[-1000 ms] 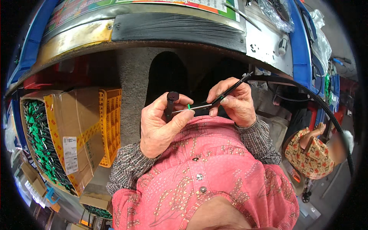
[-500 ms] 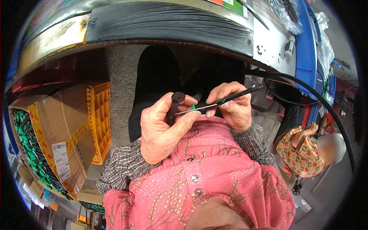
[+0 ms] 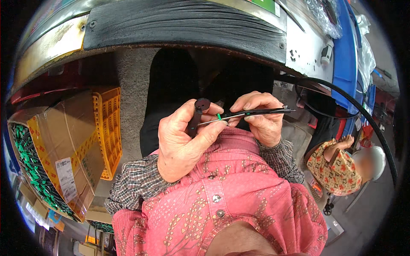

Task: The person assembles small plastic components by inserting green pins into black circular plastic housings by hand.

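In front of the pink apron, my left hand [image 3: 177, 143] is closed around a dark piece with a round, disc-like end [image 3: 201, 105]. Between its thumb and fingers passes a thin metal rod [image 3: 208, 123]. A small green part [image 3: 219, 117] sits on the rod beside the left thumb tip. My right hand [image 3: 265, 121] pinches a bundle of long, slim black pieces [image 3: 277, 111], whose far ends stick out to the right. The rod reaches from the left fingers to these black pieces. Fingers partly hide where they meet.
At left stands a cardboard box [image 3: 68, 141] of black-and-green parts, beside a yellow plastic crate [image 3: 109, 132]. The workbench edge [image 3: 183, 25] runs across the top. A black cable [image 3: 363, 106] arcs at right, near a blue bin [image 3: 345, 64]. Another person [image 3: 335, 170] sits at far right.
The black pieces in my right hand have tipped closer to level, their right ends lower. Both hands keep their grips, and the view has shifted slightly.
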The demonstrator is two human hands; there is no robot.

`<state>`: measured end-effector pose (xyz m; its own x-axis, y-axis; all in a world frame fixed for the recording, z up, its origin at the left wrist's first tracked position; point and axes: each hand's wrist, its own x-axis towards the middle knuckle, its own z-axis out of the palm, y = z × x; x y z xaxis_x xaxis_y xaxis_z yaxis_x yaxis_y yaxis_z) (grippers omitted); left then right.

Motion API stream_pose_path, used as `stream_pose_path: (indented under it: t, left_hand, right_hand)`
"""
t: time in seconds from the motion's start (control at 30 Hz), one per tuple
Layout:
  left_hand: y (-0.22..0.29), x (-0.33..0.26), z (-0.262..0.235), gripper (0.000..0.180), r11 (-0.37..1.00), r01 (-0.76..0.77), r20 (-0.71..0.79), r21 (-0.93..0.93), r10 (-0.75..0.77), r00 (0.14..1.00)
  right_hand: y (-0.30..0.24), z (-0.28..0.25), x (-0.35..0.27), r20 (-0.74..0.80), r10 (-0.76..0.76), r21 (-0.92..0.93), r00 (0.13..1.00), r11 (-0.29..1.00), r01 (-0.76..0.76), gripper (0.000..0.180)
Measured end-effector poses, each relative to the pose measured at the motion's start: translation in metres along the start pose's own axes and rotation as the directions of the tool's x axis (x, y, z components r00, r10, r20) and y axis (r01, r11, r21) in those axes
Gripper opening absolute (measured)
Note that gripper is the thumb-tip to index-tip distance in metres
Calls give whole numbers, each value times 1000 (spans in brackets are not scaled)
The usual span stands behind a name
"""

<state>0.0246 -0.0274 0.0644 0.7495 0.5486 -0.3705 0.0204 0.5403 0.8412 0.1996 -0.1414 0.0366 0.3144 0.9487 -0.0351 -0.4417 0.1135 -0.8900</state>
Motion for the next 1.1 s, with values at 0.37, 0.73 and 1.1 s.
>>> stream_pose_path:
  t: [0.37,0.73,1.1]
  left_hand:
    - [-5,1,0,26,996,-80,9,-24,80,997]
    - [-6,1,0,25,996,-85,25,-27,86,996]
    - [0,1,4,23,996,-75,-15,44,76,997]
  right_hand:
    - [0,0,3,25,-48,-115,999,992,50,18]
    - [-2,1,3,26,-46,-128,999,991,49,17]
    - [-6,3,3,28,-65,-227,997,971,70,19]
